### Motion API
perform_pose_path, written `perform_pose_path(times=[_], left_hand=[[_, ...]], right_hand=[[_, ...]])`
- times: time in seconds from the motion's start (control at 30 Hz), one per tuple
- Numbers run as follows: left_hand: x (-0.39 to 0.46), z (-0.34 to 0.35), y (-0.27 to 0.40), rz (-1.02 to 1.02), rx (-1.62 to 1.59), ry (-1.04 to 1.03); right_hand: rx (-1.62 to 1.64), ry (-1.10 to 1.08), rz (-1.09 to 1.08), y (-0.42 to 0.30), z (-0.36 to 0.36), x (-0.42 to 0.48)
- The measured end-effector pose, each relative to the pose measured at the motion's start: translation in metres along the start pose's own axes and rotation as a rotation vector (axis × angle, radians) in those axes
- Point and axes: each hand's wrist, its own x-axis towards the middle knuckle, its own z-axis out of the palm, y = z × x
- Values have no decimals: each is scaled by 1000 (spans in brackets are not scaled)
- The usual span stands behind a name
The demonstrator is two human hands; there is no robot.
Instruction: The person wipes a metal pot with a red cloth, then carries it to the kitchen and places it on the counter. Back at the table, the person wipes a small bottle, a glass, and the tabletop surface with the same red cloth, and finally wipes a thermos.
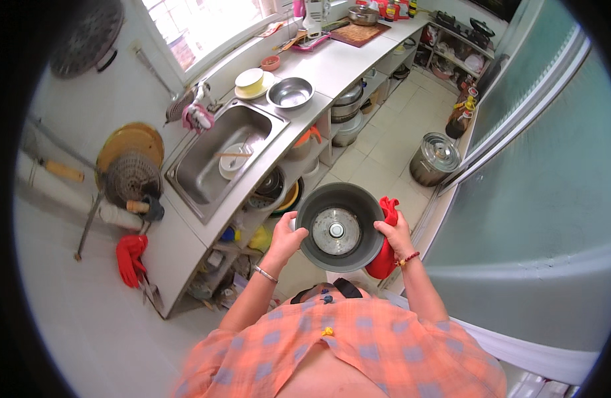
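Observation:
Before my chest I hold a rice cooker body point(305, 239) with no inner pot in it. Its grey interior faces up, and a round metal heating plate point(323, 234) with a central button shows at the bottom. My left hand point(285, 240) grips the left rim, thumb over the edge. On the opposite rim is my right hand point(396, 235), its thumb also over the edge. A red cloth point(383, 261) is pinched between that hand and the cooker's outer wall and hangs down. The fingers beneath the rim are mostly hidden.
To the left, a steel sink point(196, 154) holds a white dish point(229, 171) and utensils. A steel basin point(290, 93) stands on the counter point(330, 64). On the floor at right are a lidded metal pot point(430, 161) and bottles point(457, 124), beside frosted sliding doors point(524, 199).

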Motion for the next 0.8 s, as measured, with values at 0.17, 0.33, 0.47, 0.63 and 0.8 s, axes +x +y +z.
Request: perform_pose_path(times=[0.17,0.33,0.47,0.63,0.8], left_hand=[[89,16,32,25,49,10],[205,66,61,-17,107,-44],[296,116,104,-106,142,-156],[380,179,150,-87,153,-170],[463,213,166,-125,137,-212]], right_hand=[[52,9,5,-7,8,92],[60,85,-28,-14,-18,204],[0,111,81,-43,-60,286],[-36,86,94,-83,-104,369],[-120,102,121,-96,-121,445]])
